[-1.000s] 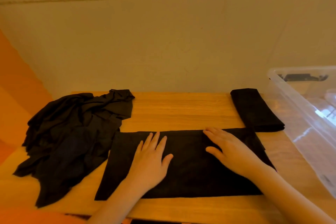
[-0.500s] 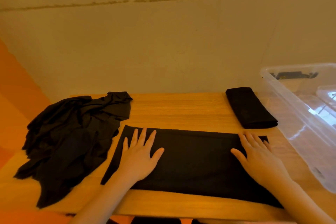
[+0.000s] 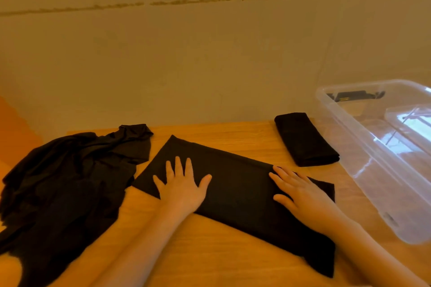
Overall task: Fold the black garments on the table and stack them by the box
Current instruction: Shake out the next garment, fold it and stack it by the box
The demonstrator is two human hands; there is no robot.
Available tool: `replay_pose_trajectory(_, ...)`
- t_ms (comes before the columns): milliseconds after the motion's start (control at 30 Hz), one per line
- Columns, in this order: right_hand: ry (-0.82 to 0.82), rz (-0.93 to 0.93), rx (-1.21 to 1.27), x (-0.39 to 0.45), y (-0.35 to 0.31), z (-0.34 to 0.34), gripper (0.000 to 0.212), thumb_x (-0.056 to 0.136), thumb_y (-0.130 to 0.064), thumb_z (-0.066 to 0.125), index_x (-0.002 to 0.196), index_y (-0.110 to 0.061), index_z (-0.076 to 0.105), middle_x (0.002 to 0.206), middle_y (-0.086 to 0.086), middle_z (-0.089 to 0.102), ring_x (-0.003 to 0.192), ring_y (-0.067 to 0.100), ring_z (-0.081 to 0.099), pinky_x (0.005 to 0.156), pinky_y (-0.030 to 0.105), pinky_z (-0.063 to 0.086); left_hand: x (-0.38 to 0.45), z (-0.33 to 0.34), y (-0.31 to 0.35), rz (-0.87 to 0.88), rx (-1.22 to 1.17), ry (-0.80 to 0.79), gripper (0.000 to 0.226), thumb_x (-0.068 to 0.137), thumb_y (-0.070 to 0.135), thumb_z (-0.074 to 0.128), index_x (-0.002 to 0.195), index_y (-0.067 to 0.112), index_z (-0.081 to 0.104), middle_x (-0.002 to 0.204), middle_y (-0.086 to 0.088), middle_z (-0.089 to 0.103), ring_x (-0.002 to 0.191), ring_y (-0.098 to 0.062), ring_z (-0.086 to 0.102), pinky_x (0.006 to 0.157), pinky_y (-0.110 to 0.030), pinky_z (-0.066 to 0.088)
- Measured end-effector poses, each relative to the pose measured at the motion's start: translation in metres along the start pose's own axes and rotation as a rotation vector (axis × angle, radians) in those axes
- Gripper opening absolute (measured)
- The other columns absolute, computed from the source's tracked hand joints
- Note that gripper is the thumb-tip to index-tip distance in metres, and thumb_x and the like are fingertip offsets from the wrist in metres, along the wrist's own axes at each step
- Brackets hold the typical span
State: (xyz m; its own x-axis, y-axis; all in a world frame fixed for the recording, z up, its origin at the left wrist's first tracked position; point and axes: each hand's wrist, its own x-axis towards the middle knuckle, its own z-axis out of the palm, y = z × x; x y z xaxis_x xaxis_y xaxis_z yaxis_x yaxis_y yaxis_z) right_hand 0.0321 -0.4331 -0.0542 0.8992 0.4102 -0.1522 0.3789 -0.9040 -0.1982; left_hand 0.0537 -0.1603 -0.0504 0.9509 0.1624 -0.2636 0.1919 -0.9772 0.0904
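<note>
Plain domestic room: wooden table [image 3: 233, 133] against bare beige wall [image 3: 210, 65], clear plastic storage box [image 3: 363, 147].

Flat folded garment [image 3: 238, 184] mid-table; crumpled pile [image 3: 63, 184] left; folded stack [image 3: 304, 138] beside box [image 3: 363, 158].

The table [image 3: 233, 137] is warm honey-coloured wood with fine grain lines running from its left edge to its right. The flat garment [image 3: 242, 193] near the front edge is plain black, with no print. The pile [image 3: 65, 184] at the left edge is the same plain black, its creases showing only as slightly greyer streaks. The folded garment [image 3: 303, 137] near the back right corner is black too. The box [image 3: 354, 147] at the right edge is clear, colourless plastic with pale glints and a black latch [image 3: 354, 95]. The wall [image 3: 210, 58] is dull beige with a rough brownish line across it. An orange surface [image 3: 14, 128] shows at far left.
</note>
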Motion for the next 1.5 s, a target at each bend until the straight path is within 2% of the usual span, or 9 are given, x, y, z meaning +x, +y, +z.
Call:
replay_pose_trajectory(233, -0.14, -0.038, 0.003, 0.005, -0.009, -0.023, 0.064, 0.088, -0.059, 0.023, 0.135, -0.034, -0.013, 0.14, -0.02, -0.019, 0.128, -0.004, -0.018, 0.106, 0.019, -0.005, 0.069, -0.025, -0.018, 0.237, 0.042, 0.262, 0.059, 0.099, 0.048, 0.024, 0.15, 0.021, 0.017, 0.159, -0.002, 0.007, 0.146, -0.022, 0.001, 0.117, -0.049, 0.004)
replay_pose_trajectory(300, -0.154, -0.082, -0.011, 0.008, -0.008, -0.026, 0.069, 0.074, -0.067, 0.008, 0.132, -0.036, -0.014, 0.14, -0.02, -0.021, 0.126, -0.005, -0.02, 0.103, 0.017, -0.009, 0.069, -0.027, -0.01, 0.115, 0.042, 0.338, 0.06, 0.098, 0.048, 0.026, 0.149, 0.016, 0.019, 0.158, -0.006, 0.01, 0.146, -0.025, 0.004, 0.116, -0.05, 0.006)
replay_pose_trajectory(467, -0.058, -0.039, 0.025, 0.001, -0.009, -0.003, 0.089, 0.057, -0.078, -0.021, 0.135, -0.037, -0.017, 0.144, -0.015, -0.025, 0.133, 0.001, -0.027, 0.113, 0.027, -0.013, 0.048, -0.001, 0.009, -0.05, -0.089, 0.12, 0.075, 0.094, 0.061, 0.021, 0.151, 0.014, 0.005, 0.158, -0.011, -0.004, 0.145, -0.031, -0.008, 0.116, -0.05, 0.001)
replay_pose_trajectory(600, -0.138, -0.025, 0.039, -0.018, -0.024, 0.001, 0.095, 0.05, -0.08, -0.021, 0.133, -0.033, -0.026, 0.14, -0.012, -0.035, 0.132, 0.006, -0.032, 0.108, 0.028, -0.018, 0.068, -0.005, 0.002, 0.147, -0.052, 0.148, 0.07, 0.096, 0.057, 0.022, 0.151, 0.018, 0.007, 0.159, -0.004, -0.001, 0.145, -0.025, -0.008, 0.117, -0.046, 0.0)
replay_pose_trajectory(733, -0.099, -0.022, 0.111, 0.004, -0.028, -0.017, 0.088, 0.059, -0.073, -0.002, 0.135, -0.032, -0.017, 0.148, -0.012, -0.021, 0.136, 0.003, -0.022, 0.111, 0.025, -0.01, 0.087, -0.019, 0.009, 0.345, -0.042, 0.1, 0.063, 0.098, 0.051, 0.024, 0.151, 0.021, 0.01, 0.159, -0.001, 0.001, 0.146, -0.019, -0.005, 0.118, -0.042, 0.001)
replay_pose_trajectory(900, -0.033, -0.065, 0.072, 0.066, -0.032, -0.025, 0.062, 0.097, -0.045, 0.031, 0.148, -0.023, 0.005, 0.157, -0.006, -0.003, 0.142, 0.008, -0.007, 0.113, 0.027, -0.002, 0.075, -0.019, 0.02, 0.227, -0.069, 0.206, 0.063, 0.098, 0.05, 0.026, 0.151, 0.019, 0.008, 0.159, -0.004, 0.0, 0.146, -0.022, -0.006, 0.117, -0.043, 0.002)
replay_pose_trajectory(1067, -0.017, 0.046, 0.04, 0.077, -0.035, -0.008, 0.061, 0.098, -0.047, 0.026, 0.149, -0.022, 0.002, 0.157, -0.004, -0.005, 0.143, 0.012, -0.007, 0.116, 0.037, -0.001, 0.034, 0.0, 0.01, 0.18, -0.143, 0.129, 0.065, 0.097, 0.053, 0.026, 0.151, 0.022, 0.007, 0.159, -0.002, -0.003, 0.146, -0.021, -0.006, 0.118, -0.043, 0.003)
replay_pose_trajectory(1267, 0.245, 0.11, 0.309, 0.047, -0.026, -0.01, 0.062, 0.095, -0.04, 0.041, 0.148, -0.023, 0.014, 0.156, -0.005, 0.011, 0.142, 0.009, 0.009, 0.114, 0.029, 0.014, -0.018, -0.008, 0.009, 0.312, -0.23, 0.21, 0.058, 0.099, 0.041, 0.033, 0.15, 0.024, 0.011, 0.158, 0.005, -0.003, 0.145, -0.013, -0.007, 0.117, -0.033, 0.001)
replay_pose_trajectory(1500, 0.02, -0.016, 0.033, 0.004, -0.013, 0.014, 0.057, 0.092, -0.053, 0.015, 0.144, -0.034, 0.001, 0.153, -0.016, -0.004, 0.134, -0.004, -0.014, 0.111, 0.027, -0.009, -0.058, 0.026, 0.034, 0.413, 0.081, 0.113, 0.066, 0.096, 0.057, 0.019, 0.149, 0.026, -0.005, 0.158, 0.002, -0.011, 0.144, -0.016, -0.014, 0.115, -0.043, -0.007)
